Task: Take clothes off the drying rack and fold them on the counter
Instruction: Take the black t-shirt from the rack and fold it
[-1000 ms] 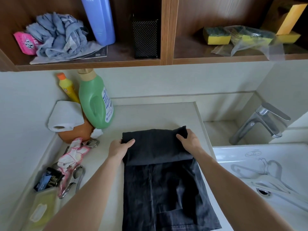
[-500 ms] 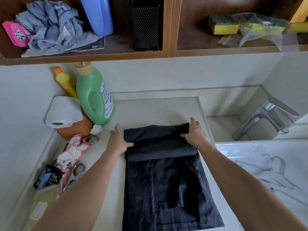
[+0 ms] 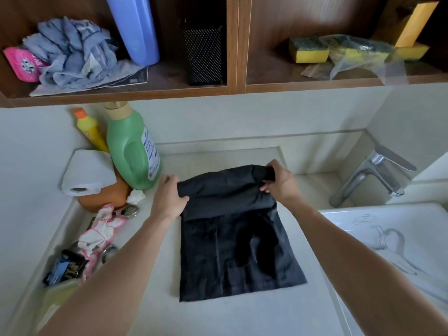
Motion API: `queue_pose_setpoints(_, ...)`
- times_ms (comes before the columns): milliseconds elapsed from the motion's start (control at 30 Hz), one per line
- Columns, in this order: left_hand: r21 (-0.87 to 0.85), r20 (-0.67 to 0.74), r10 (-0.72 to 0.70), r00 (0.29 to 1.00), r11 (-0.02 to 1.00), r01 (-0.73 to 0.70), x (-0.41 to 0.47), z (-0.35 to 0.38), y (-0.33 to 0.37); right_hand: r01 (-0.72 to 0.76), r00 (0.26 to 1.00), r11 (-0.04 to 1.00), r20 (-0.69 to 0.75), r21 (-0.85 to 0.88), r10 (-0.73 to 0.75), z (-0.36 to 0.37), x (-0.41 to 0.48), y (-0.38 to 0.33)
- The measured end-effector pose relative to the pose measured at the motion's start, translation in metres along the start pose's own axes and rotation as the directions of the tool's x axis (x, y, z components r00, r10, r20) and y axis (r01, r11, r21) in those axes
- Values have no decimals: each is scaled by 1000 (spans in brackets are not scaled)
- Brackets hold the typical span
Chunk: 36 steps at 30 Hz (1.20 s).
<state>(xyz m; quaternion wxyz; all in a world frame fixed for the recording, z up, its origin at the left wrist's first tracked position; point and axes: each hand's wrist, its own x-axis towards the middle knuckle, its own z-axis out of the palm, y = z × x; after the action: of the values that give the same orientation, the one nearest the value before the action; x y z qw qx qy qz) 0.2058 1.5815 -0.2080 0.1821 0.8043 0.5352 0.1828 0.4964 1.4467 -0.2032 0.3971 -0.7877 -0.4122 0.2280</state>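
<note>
Left hand (image 3: pixel 169 201) and right hand (image 3: pixel 278 181) each grip the folded far edge of the dark garment (image 3: pixel 232 238) (lying on the counter (image 3: pixel 218 316)), fingers curled round cloth.

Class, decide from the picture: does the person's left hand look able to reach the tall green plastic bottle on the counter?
Probably yes. The left hand lies close beside the green plastic bottle, with only bare counter between them; it would first have to let go of the dark folded garment.
</note>
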Motion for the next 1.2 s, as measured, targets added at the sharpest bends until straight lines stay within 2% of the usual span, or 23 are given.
queue_pose_setpoints(100, -139, -52, 102, 993, 984, -109, -7, -6, -5, 113, 990, 993, -88, 38, -110, -7, -14, 4)
queue_pose_setpoints(200, -93, -117, 299, 947, 946, -310, -22, -3, -22, 121, 992, 945, -70, 303, -104, -7, -33, 17)
queue_pose_setpoints(267, -82, -53, 376, 925, 922, -379, -34, 0, -32, 49, 997, 864, -73, 501, -14, -4, -44, 18)
queue_pose_setpoints(333, -148, 139, 393, 909, 916, -373, -48, -1, -37, -75, 985, 837, -91, 543, 147, -4, -48, 19)
queue_pose_setpoints(400, -236, 318, 356, 879, 928, -290, -62, -3, -35, -223, 965, 857, -17, 465, 261, -8, -47, 27)
queue_pose_setpoints(467, -376, 386, 232, 893, 923, -77, -68, -4, -31, -360, 933, 887, 89, 288, 350, -12, -45, 39)
queue_pose_setpoints(500, -405, 383, 147, 912, 914, 23, -69, -3, -28, -399, 916, 905, 107, 148, 386, -14, -44, 44)
queue_pose_setpoints(533, -389, 325, 85, 942, 920, 51, -69, -1, -25, -414, 907, 910, 89, 12, 411, -14, -44, 47)
queue_pose_setpoints(567, -322, 205, 67, 977, 947, 3, -68, 1, -21, -402, 913, 911, 38, -88, 407, -11, -44, 48)
queue_pose_setpoints(633, -171, -25, 122, 992, 977, -125, -64, 11, -9, -273, 960, 942, -118, -195, 254, 0, -45, 41)
queue_pose_setpoints(667, -140, -63, 164, 985, 975, -171, -61, 17, 2, -151, 978, 964, -178, -221, 112, 8, -45, 34)
queue_pose_setpoints(700, -113, -41, 200, 979, 972, -204, -59, 22, 13, -7, 980, 966, -196, -258, -45, 18, -45, 26)
queue_pose_setpoints(767, 0, 123, 240, 963, 970, -241, -59, 35, 31, 241, 957, 897, -64, -370, -283, 39, -46, 14)
queue_pose_setpoints(800, 77, 229, 225, 947, 966, -248, -62, 44, 34, 300, 950, 844, 55, -445, -309, 49, -49, 14)
queue_pose_setpoints(833, 153, 319, 190, 929, 957, -248, -66, 52, 32, 300, 954, 796, 160, -526, -253, 55, -51, 18)
queue_pose_setpoints(900, 260, 393, 91, 915, 944, -206, -77, 61, 17, 191, 972, 742, 229, -643, -52, 55, -53, 36)
queue_pose_setpoints(933, 293, 393, 45, 918, 941, -171, -81, 63, 9, 129, 978, 736, 209, -665, 18, 52, -54, 46)
queue_pose_setpoints(1000, 318, 390, -11, 921, 940, -124, -80, 63, -4, 72, 984, 735, 170, -674, 59, 46, -51, 58)
queue_pose_setpoints(1100, 263, 393, -7, 919, 959, -106, -73, 60, -7, 101, 989, 752, 149, -651, -4, 39, -44, 60)
queue_pose_setpoints(1200, 180, 351, 14, 936, 980, -82, -70, 55, -14, 95, 990, 829, 139, -551, -21, 34, -38, 59)
